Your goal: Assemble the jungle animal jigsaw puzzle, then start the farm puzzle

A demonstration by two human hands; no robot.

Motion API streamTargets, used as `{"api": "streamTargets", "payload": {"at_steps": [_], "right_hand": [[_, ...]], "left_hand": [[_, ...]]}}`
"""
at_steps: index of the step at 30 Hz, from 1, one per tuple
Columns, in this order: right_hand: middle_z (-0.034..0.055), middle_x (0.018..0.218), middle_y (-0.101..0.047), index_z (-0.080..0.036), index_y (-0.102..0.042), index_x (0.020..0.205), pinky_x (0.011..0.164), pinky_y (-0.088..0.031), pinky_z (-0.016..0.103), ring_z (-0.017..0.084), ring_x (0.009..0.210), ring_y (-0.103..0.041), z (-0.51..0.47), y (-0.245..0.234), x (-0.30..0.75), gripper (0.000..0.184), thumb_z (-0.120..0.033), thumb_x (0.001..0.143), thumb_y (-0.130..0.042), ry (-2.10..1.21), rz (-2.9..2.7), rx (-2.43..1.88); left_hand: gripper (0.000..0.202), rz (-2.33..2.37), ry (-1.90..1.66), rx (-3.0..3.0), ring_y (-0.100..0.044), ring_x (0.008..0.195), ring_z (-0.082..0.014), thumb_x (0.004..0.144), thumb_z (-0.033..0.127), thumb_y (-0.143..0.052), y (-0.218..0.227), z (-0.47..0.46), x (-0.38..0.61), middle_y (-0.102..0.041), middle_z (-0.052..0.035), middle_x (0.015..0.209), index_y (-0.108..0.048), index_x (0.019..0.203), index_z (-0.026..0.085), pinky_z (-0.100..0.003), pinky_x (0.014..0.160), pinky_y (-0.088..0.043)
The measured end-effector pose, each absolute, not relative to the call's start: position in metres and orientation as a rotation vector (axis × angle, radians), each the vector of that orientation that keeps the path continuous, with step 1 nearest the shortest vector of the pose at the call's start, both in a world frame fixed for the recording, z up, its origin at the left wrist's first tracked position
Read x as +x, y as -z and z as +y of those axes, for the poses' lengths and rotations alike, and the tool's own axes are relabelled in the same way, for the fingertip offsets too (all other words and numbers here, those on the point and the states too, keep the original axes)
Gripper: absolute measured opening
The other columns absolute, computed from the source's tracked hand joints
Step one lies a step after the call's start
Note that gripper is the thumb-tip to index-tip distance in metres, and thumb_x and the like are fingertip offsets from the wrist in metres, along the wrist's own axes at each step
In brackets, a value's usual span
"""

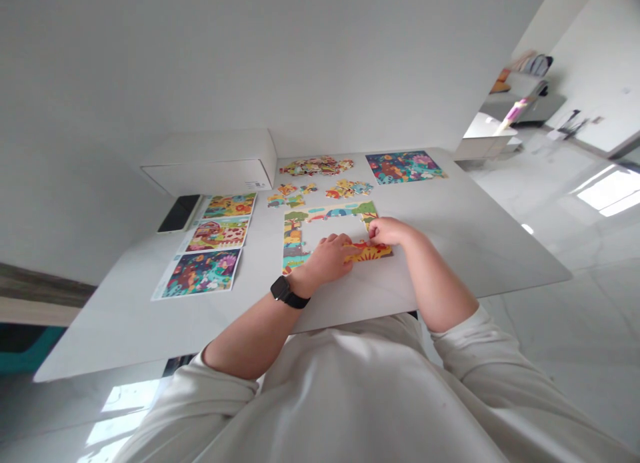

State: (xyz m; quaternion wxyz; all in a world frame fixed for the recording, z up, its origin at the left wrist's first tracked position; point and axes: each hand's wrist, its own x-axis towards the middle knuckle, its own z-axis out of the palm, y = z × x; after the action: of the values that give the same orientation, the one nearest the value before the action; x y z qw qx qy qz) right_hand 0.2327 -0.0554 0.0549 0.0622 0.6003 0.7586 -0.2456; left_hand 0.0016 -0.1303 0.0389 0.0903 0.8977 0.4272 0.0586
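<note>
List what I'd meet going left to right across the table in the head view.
Black phone → column of three picture sheets → left hand on the part-built puzzle → right hand at its right edge.

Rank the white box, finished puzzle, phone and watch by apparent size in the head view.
1. white box
2. finished puzzle
3. phone and watch: they look much alike, and the watch sits nearer the camera, so I set no order between them.
</note>
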Motion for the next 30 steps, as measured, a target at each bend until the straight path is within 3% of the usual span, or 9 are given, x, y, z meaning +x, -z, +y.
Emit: {"api": "streamTargets", "payload": {"at_steps": [9,20,26,30], "right_hand": [[0.0027,0.100,-0.081,-0.023,-0.079,0.103,0.065,-0.043,0.024,0.017,0.084,-0.071,-0.057,-0.055,0.234,0.022,-0.034,0.084,-0.083,0.751,2.327,1.775],[0.0024,0.097,-0.080,-0.022,-0.075,0.102,0.066,-0.045,0.025,0.018,0.085,-0.071,-0.063,-0.055,0.231,0.026,-0.030,0.079,-0.084,0.775,2.325,1.776],[0.0018,0.093,-0.077,-0.020,-0.070,0.101,0.065,-0.045,0.024,0.017,0.082,-0.069,-0.062,-0.053,0.234,0.024,-0.023,0.080,-0.082,0.873,2.336,1.690],[0.0031,0.095,-0.077,-0.020,-0.070,0.100,0.066,-0.046,0.025,0.019,0.085,-0.069,-0.061,-0.054,0.235,0.026,-0.024,0.078,-0.083,0.845,2.351,1.666]], "left_hand": [[0.048,1.231,-0.176,2.694,-0.061,0.119,-0.0288,0.094,0.026,-0.062,-0.040,-0.128,-0.001,-0.065,-0.0064,0.139,-0.072,0.139,0.037,-0.046,0.106,-0.049],[0.024,1.190,-0.158,2.761,-0.070,0.114,-0.0270,0.098,0.033,-0.065,-0.041,-0.123,-0.004,-0.075,-0.0041,0.131,-0.084,0.114,0.032,-0.041,0.100,-0.053],[0.024,1.178,-0.160,2.802,-0.073,0.107,-0.0266,0.099,0.037,-0.063,-0.044,-0.126,-0.005,-0.079,-0.0031,0.124,-0.085,0.106,0.034,-0.040,0.095,-0.055],[0.025,1.095,-0.145,2.780,-0.073,0.108,-0.0265,0.100,0.042,-0.063,-0.049,-0.122,-0.011,-0.078,-0.0023,0.131,-0.086,0.107,0.034,-0.039,0.094,-0.055]]}}
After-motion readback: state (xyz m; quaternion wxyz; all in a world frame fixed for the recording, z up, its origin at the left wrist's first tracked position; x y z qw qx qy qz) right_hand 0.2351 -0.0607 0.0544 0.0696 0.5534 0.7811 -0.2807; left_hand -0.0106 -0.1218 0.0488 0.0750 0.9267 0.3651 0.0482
